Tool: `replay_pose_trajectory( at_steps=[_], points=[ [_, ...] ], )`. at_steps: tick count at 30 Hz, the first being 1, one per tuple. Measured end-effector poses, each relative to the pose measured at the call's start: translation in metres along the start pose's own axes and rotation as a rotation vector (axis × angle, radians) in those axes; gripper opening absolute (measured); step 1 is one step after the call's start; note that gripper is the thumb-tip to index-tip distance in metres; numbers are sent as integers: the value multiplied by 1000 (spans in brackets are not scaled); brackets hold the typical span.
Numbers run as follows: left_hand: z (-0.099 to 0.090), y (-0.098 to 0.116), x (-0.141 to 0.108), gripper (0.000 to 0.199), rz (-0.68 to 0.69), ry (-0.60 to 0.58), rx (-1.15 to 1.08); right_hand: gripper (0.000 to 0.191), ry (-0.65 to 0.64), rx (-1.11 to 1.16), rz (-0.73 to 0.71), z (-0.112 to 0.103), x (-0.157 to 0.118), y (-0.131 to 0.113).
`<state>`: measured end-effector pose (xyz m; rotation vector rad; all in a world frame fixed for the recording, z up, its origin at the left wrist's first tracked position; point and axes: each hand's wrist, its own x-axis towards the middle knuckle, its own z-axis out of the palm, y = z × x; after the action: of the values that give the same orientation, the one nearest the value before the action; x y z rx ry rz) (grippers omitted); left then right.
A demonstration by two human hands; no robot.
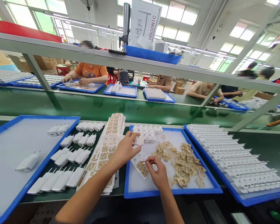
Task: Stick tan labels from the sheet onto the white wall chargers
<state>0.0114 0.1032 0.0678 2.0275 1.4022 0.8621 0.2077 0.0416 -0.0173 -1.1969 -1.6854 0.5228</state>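
My left hand (127,147) is closed around a white plug charger (139,141) at the near edge of a group of white chargers (147,131) in the middle blue-rimmed tray (151,195). Just below, my right hand (158,173) pinches a small tan sticker by its edge, partly hidden by the fingertips. Under those fingers lies a white sticker sheet (135,159) with tan shapes on it. To the right of my right hand, a loose heap of tan peeled pieces (183,165) covers much of the tray.
Stacked sticker sheets (105,149) lie left of the tray, beside rows of chargers (63,155). A left tray (32,186) holds a few chargers; a right tray (226,152) holds many in rows. A metal shelf beam (154,67) crosses ahead, with co-workers beyond the green belt (95,105).
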Motion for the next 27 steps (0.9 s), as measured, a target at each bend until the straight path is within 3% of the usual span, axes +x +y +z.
replay_pose_trajectory(
  at_steps=[4,8,11,15,20,27],
  points=[
    [-16,-21,-51,36,-41,-71,-556,16,8,83,9,0,1,-3],
    [2,-49,-86,42,-202,-12,-933,13,-74,303,14,-2,2,-14],
    [18,-55,-99,43,-241,-1,-1060,9,-163,493,13,2,0,-31],
    [24,-48,-106,37,-151,-73,-1037,6,-185,604,29,15,-5,-53],
    [19,-43,-110,40,-49,-100,-902,14,-185,592,80,20,-11,-63],
    [18,-44,-112,43,81,78,-762,4,-207,724,76,12,-15,-75]
  ],
)
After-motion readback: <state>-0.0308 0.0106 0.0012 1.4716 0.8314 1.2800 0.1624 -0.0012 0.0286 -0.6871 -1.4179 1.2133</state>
